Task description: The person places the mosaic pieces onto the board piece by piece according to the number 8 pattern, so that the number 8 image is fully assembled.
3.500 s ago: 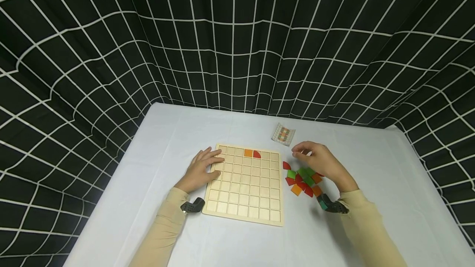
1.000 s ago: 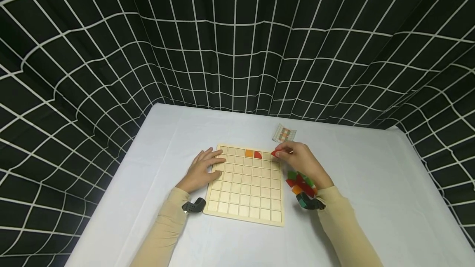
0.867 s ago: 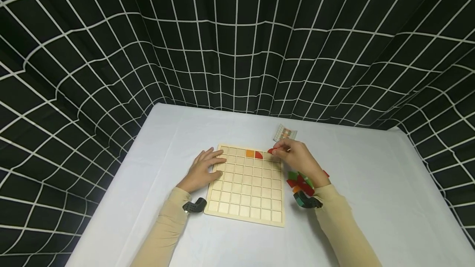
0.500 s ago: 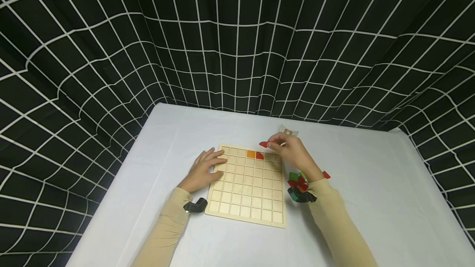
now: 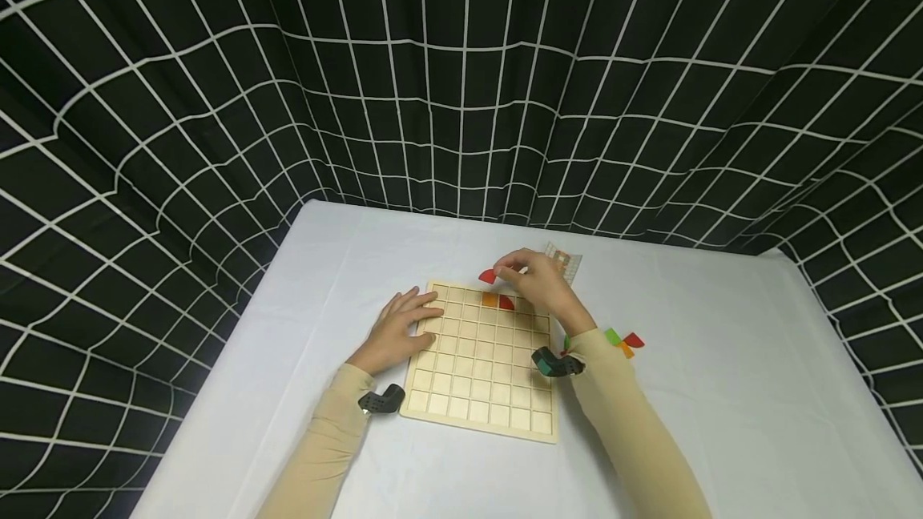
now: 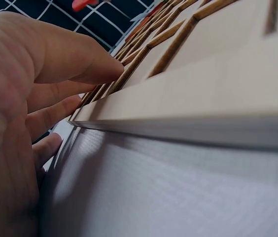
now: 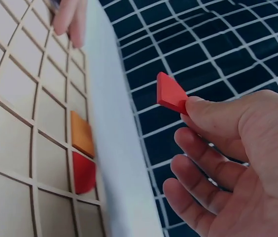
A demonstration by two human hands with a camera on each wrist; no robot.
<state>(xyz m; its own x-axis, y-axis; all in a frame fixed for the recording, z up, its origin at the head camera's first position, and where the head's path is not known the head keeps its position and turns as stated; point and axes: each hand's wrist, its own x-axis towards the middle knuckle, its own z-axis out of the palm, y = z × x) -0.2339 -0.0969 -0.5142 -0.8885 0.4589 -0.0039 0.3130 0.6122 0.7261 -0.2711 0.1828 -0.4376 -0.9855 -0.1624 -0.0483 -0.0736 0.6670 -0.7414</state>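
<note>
Between thumb and index finger, my right hand [image 5: 534,279] pinches a red quarter-circle tile [image 7: 170,93] by its edge. In the head view this tile appears over the far edge of the wooden grid board [image 5: 469,367], which has raised dividers. In the board's far row, an orange square tile [image 5: 490,299] and a red quarter-circle tile [image 5: 507,303] lie in neighbouring cells. My left hand [image 5: 392,332] rests on the board's left edge with fingers spread. The left wrist view shows its fingers [image 6: 80,57] touching the wooden rim and dividers.
A small printed pattern card [image 5: 572,264] lies behind the right hand, partly covered by it. Right of the board sits a pile of tiles, mostly hidden by the right sleeve; a red tile [image 5: 634,339] and a green tile [image 5: 612,336] show. A dark gridded curtain [image 5: 461,86] borders the table.
My right hand went from above the tile pile to the board's far right corner, now holding a red quarter-circle tile, then moved left along the far edge. My left hand stayed in place.
</note>
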